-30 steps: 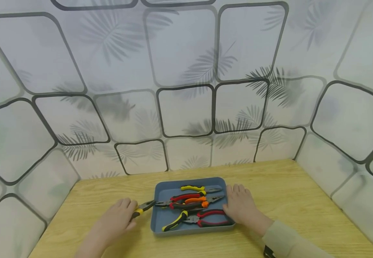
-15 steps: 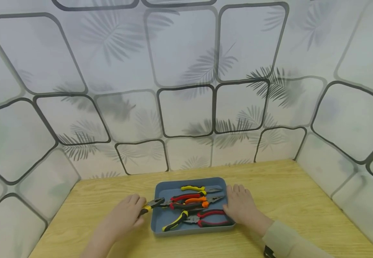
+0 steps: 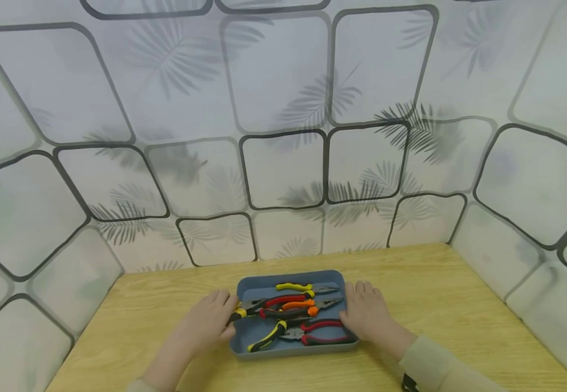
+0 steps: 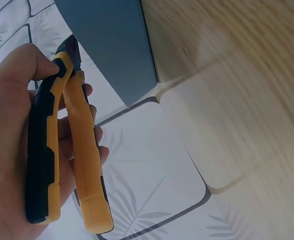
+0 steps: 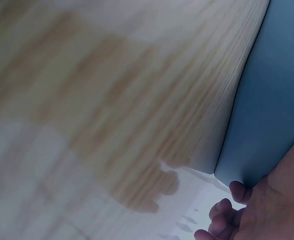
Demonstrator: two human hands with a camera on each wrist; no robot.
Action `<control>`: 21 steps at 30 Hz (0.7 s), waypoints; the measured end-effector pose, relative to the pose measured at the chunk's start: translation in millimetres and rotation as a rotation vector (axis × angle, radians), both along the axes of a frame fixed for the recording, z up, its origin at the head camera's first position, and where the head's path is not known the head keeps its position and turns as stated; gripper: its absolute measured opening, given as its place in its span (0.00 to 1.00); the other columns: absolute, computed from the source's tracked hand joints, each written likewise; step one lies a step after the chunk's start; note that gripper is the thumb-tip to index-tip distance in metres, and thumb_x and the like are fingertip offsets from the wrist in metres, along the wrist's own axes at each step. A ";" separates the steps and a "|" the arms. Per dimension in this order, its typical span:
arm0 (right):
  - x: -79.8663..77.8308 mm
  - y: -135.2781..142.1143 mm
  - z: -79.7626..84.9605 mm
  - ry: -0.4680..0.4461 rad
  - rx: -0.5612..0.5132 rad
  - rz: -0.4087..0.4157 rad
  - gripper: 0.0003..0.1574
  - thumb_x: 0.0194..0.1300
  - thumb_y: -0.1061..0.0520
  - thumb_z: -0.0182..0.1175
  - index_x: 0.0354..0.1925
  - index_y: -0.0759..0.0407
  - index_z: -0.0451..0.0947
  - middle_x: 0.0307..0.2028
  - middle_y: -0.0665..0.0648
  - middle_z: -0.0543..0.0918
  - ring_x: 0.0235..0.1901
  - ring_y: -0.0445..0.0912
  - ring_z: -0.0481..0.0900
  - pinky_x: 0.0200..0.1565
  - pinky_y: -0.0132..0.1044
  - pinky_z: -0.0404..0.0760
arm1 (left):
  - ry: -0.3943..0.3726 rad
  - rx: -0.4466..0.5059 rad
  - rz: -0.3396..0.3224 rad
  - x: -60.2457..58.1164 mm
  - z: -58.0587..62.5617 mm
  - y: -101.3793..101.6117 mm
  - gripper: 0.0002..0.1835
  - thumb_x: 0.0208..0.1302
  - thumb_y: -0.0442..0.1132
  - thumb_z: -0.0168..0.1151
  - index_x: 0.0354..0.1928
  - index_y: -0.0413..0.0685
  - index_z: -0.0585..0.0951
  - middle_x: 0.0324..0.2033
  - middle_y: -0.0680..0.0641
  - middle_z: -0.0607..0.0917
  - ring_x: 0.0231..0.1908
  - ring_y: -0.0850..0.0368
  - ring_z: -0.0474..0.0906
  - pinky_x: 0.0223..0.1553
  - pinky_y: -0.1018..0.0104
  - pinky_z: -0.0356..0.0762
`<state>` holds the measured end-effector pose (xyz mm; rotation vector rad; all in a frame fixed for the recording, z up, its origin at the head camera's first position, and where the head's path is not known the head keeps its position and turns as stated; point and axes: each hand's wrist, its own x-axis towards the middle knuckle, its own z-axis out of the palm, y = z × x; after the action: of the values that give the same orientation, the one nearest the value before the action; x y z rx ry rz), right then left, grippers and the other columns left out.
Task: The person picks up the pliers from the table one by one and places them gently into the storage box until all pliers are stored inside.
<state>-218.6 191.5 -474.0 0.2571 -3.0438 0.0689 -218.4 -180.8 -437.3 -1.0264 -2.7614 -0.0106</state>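
Observation:
My left hand point(image 3: 210, 321) grips a pair of pliers point(image 4: 86, 150) with yellow-and-black handles. In the head view their dark jaws reach over the left rim of a blue-grey tray point(image 3: 308, 353), overlapping the pliers inside. The left wrist view shows both handles close together in the palm, beside the tray's outer wall. My right hand point(image 3: 367, 311) rests against the tray's right side, fingers pointing away from me. Inside the tray lie red-and-black pliers point(image 3: 288, 299), orange-and-black pliers point(image 3: 297, 306), yellow-handled long-nose pliers point(image 3: 295, 286), yellow-and-black pliers point(image 3: 266, 338) and red-handled pliers point(image 3: 320, 324).
The tray stands on a light wood-grain table point(image 3: 411, 283). Behind and at both sides rises a pale covering point(image 3: 283, 174) with dark rounded outlines and leaf prints. A small black object point(image 3: 409, 383) shows by the right sleeve point(image 3: 432, 362).
My left hand has moved right, bringing the yellow-and-black pliers from beside the tray to over its left rim. My right hand and the tray have stayed in place.

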 end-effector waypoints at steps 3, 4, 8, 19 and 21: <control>-0.3 0.2 -0.8 0.007 -0.001 0.001 0.21 0.68 0.49 0.63 0.44 0.64 0.68 0.37 0.63 0.72 0.39 0.56 0.70 0.44 0.54 0.74 | 0.027 0.000 -0.022 -1.0 0.2 4.4 0.11 0.58 0.38 0.61 0.42 0.49 0.73 0.32 0.54 0.65 0.33 0.59 0.59 0.36 0.64 0.62; -0.2 0.3 -1.1 0.010 0.002 0.001 0.22 0.68 0.49 0.63 0.45 0.64 0.69 0.37 0.63 0.72 0.39 0.56 0.70 0.44 0.54 0.75 | 0.037 0.004 -0.028 -1.0 0.2 5.6 0.11 0.58 0.38 0.61 0.42 0.49 0.73 0.32 0.54 0.65 0.33 0.58 0.59 0.35 0.63 0.63; -0.6 0.5 -3.0 0.018 0.003 0.002 0.22 0.68 0.48 0.64 0.45 0.64 0.69 0.37 0.63 0.72 0.38 0.56 0.70 0.43 0.53 0.75 | 0.058 0.003 -0.038 -1.2 1.2 10.1 0.12 0.57 0.39 0.63 0.42 0.49 0.73 0.32 0.53 0.66 0.34 0.58 0.62 0.36 0.60 0.68; -1.7 2.2 -4.6 -0.005 0.000 -0.004 0.23 0.69 0.48 0.63 0.48 0.64 0.70 0.38 0.64 0.73 0.40 0.57 0.71 0.45 0.55 0.75 | 0.063 -0.043 -0.058 -6.9 -2.4 20.3 0.12 0.59 0.40 0.62 0.43 0.47 0.74 0.34 0.52 0.69 0.36 0.56 0.65 0.41 0.58 0.72; -1.5 2.2 -4.3 -0.007 -0.001 -0.003 0.23 0.69 0.47 0.63 0.48 0.64 0.70 0.38 0.64 0.73 0.40 0.57 0.71 0.45 0.55 0.75 | 0.068 -0.040 -0.067 -7.2 -2.7 21.9 0.11 0.59 0.40 0.61 0.43 0.48 0.74 0.33 0.53 0.67 0.35 0.57 0.64 0.40 0.60 0.70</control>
<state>-220.1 193.7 -478.2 0.2532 -3.0513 0.0718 -225.6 -159.0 -440.0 -1.1078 -2.6757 0.0685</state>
